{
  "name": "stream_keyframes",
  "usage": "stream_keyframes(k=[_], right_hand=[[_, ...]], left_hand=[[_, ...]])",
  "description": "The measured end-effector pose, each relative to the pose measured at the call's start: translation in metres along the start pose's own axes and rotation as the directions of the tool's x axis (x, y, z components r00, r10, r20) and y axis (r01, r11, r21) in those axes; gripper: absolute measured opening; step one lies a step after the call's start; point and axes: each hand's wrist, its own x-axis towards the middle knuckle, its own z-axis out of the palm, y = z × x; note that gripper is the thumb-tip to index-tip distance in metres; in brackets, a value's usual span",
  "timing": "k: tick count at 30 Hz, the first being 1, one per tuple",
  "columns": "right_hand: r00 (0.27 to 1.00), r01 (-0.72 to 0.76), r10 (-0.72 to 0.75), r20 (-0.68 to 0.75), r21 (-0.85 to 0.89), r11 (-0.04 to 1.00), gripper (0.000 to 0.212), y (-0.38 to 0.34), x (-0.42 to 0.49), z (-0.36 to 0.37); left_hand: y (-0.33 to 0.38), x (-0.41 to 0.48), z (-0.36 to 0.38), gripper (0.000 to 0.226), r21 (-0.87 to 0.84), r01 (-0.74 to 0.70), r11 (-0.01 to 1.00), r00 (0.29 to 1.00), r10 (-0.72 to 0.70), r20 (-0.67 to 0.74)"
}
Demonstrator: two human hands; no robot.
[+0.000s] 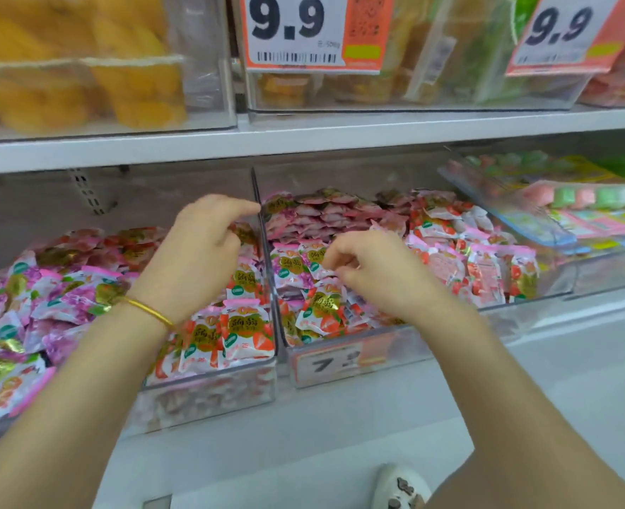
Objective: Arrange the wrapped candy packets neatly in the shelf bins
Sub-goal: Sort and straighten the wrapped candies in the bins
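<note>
Reaching both hands into clear shelf bins heaped with candy packets.

The left hand, a gold bangle on its wrist, hangs over the left bin with fingers loosely bent and nothing in them, thumb tip close to the clear divider wall. The right hand curls its fingertips onto packets in the middle bin; whether it pinches one I cannot tell. The upper shelf with 9.9 price tags overhangs, and a tilted bin of pink and green sweets crowds the right.
</note>
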Motion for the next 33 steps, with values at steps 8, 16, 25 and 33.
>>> stream_keyframes(k=[8, 16, 25, 33], right_hand=[[0.983, -0.064, 0.135, 0.128, -0.450, 0.891, 0.039, -0.023, 0.001, 0.020], [0.947, -0.043, 0.185, 0.261, -0.469, 0.882, 0.046, -0.022, 0.001, 0.019], [0.971, -0.074, 0.121, 0.208, -0.220, 0.973, 0.043, -0.013, 0.003, 0.010], [0.960, 0.104, -0.118, 0.254, 0.068, 0.992, 0.035, -0.019, 0.009, 0.010]], left_hand=[[0.017, -0.040, 0.028, 0.054, -0.054, -0.114, 0.992, 0.992, 0.117, 0.049], [0.014, -0.040, 0.027, 0.049, -0.060, -0.145, 0.988, 0.988, 0.148, 0.044], [0.013, -0.038, 0.026, 0.038, -0.126, -0.108, 0.986, 0.993, 0.112, 0.023], [0.010, -0.034, 0.023, 0.039, -0.217, -0.047, 0.975, 0.999, 0.046, -0.012]])
